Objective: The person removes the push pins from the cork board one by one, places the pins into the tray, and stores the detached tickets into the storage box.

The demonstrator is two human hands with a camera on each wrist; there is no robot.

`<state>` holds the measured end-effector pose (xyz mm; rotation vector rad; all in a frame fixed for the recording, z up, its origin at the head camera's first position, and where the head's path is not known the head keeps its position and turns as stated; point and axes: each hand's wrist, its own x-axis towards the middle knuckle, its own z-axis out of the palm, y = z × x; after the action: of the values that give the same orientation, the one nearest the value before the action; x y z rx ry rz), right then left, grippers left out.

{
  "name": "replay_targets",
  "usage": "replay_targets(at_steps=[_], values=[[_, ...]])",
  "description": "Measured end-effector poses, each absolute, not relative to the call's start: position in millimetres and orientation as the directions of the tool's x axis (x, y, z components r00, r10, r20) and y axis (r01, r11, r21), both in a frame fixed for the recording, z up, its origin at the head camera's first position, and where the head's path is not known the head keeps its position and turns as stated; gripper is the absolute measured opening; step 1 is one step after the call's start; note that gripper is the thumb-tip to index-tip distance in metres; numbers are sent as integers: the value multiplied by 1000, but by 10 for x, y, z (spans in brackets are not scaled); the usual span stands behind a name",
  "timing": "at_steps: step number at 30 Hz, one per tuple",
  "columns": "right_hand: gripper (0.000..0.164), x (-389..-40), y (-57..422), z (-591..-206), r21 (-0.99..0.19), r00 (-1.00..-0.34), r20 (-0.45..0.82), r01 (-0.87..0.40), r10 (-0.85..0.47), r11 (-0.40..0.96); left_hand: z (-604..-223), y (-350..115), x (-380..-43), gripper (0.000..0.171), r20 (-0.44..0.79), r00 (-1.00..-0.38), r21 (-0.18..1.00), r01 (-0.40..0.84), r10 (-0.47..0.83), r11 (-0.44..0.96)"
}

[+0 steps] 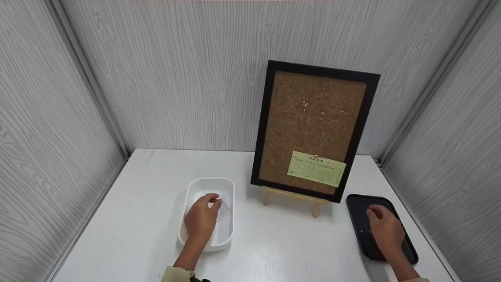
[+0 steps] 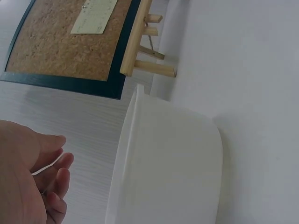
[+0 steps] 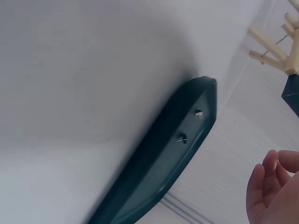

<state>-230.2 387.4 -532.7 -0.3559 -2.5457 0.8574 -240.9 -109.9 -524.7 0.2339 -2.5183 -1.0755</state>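
A clear sheet is lying inside the white tray, partly hidden behind the left hand. That hand is hovering above the tray's left half, its fingers bending loosely and its thumb pointing far and right; it is gripping nothing that shows, and the sheet is showing just right of the thumb. Two pins are resting in the black tray, to the left of the right hand and nearer than its fingertips. The right hand is hanging above this tray, back upward, fingers curving toward the thumb, with no object showing in its relaxed grip.

The white tray's raised rim is surrounding the left hand's working space, while the black tray's low rim is running close to the table's right edge. Between the trays, the white tabletop is stretching in a wide strip. Farther off, a wooden easel is holding a framed corkboard, tilting, with a yellow slip hanging low on its right side.
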Motion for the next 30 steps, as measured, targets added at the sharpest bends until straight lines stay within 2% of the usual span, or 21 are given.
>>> replay_targets(at_steps=[8, 30], values=[[26, -2411, 3631, -5288, -633, -835, 429, -5, 345, 774, -5208, -789, -2571, 16, 363, -903, 714, 110, -231, 691], [20, -2650, 3191, -5097, -595, -765, 574, -147, 291, 790, -5078, -28, -2980, 19, 338, -933, 785, 205, -127, 585]])
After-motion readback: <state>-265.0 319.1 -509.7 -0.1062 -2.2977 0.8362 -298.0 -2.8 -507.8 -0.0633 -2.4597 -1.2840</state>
